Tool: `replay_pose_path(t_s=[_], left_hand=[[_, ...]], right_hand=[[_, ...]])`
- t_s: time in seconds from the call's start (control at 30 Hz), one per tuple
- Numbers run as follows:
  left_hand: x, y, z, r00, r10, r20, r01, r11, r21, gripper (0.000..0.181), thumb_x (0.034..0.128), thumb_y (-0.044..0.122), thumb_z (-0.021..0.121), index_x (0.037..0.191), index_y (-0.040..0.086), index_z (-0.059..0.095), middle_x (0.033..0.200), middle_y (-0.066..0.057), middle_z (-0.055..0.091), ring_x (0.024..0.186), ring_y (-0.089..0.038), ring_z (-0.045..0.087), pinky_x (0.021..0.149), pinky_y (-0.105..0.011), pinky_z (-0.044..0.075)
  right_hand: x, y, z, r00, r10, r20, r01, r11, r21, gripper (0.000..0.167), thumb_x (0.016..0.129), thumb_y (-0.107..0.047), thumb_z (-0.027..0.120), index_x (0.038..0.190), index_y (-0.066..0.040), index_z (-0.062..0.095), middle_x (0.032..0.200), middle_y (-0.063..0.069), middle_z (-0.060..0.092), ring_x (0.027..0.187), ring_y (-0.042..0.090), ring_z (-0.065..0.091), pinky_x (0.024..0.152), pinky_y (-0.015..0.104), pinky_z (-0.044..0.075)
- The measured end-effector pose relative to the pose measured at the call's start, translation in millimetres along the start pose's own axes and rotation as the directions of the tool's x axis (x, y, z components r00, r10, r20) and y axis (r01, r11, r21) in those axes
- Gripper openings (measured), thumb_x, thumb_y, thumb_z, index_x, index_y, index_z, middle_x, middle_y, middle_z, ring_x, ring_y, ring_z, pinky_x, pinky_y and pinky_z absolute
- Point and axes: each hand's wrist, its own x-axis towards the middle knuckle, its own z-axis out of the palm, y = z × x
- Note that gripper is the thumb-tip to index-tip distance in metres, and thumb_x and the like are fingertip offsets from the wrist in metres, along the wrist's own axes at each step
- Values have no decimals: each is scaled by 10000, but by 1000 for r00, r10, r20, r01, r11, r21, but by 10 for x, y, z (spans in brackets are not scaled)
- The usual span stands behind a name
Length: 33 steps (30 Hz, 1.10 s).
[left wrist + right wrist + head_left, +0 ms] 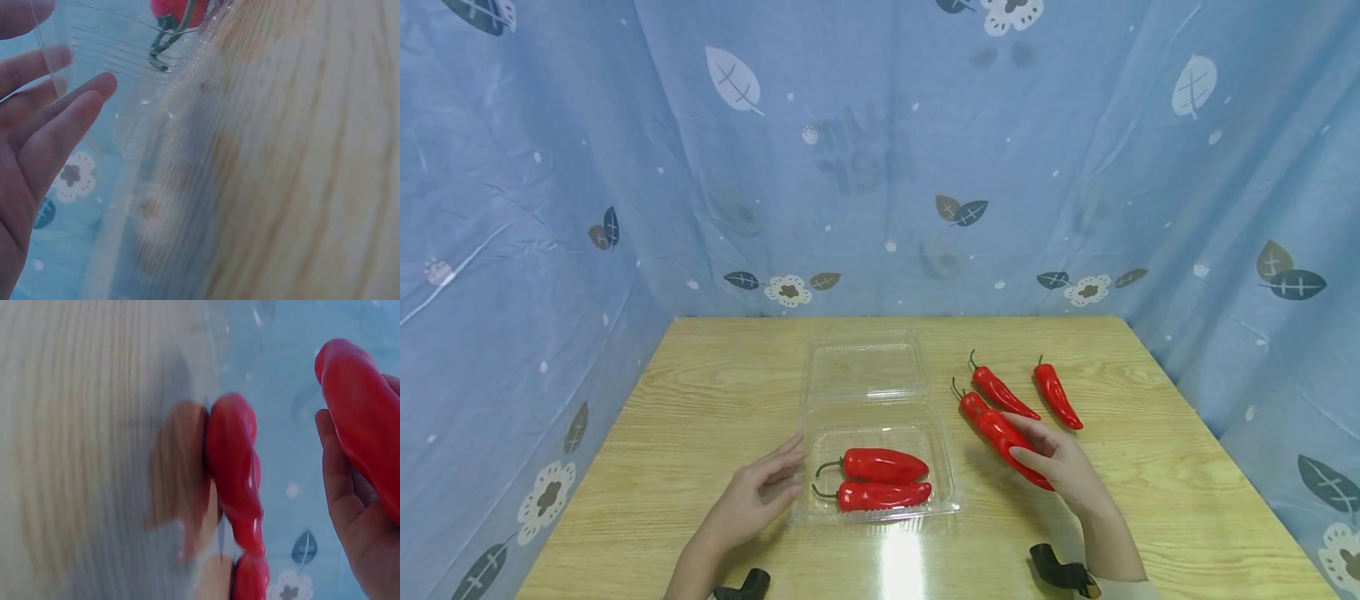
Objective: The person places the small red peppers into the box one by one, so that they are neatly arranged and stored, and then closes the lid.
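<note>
My right hand (1067, 471) grips a red chili pepper (1011, 446), raised off the table in the right wrist view. Seen from the head, it overlaps another red pepper (972, 403), mostly hidden behind it. A clear plastic clamshell box (952, 479) lies with its lid (865, 367) folded back. Inside its base, two red peppers, an upper one (883, 465) and a lower one (883, 497), lie side by side, green stems to the left. Beside the box's left wall is my left hand (752, 500), fingers extended and holding nothing; whether the fingertips touch the plastic I cannot tell.
Farther back on the right lie two more red peppers, one slanting (1002, 392) and one near the right (1057, 397). The wooden table (700, 400) meets a blue patterned curtain (880, 167) at the back and sides.
</note>
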Motion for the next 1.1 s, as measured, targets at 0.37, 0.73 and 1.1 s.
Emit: replay_pose_path(t_s=[0.37, 0.73, 1.1], left_hand=[[-27, -15, 10, 1000, -25, -2, 25, 999, 23, 412, 928, 81, 599, 1317, -27, 516, 1504, -164, 350, 1139, -311, 600, 900, -375, 555], [-13, -3, -4, 1000, 1, 5, -1, 1000, 29, 423, 925, 50, 592, 1323, -53, 494, 1492, -201, 345, 1140, -354, 585, 899, -396, 547], [3, -1, 3, 1000, 8, 1, -8, 1000, 15, 418, 916, 49, 607, 1314, -35, 513, 1507, -165, 345, 1142, -323, 594, 903, -391, 546]], right_hand=[[265, -118, 297, 991, -62, 121, 60, 998, 22, 492, 881, -133, 664, 1350, -71, 527, 1376, 178, 501, 1054, 114, 557, 826, 188, 545], [485, -242, 536, 973, -117, 200, 113, 993, 31, 473, 892, -123, 652, 1351, -127, 538, 1303, 132, 562, 1048, 249, 558, 800, 244, 571], [657, -330, 694, 952, -165, 256, 170, 985, 2, 464, 885, -133, 668, 1334, -99, 553, 1308, 119, 585, 1101, 258, 570, 846, 212, 544]])
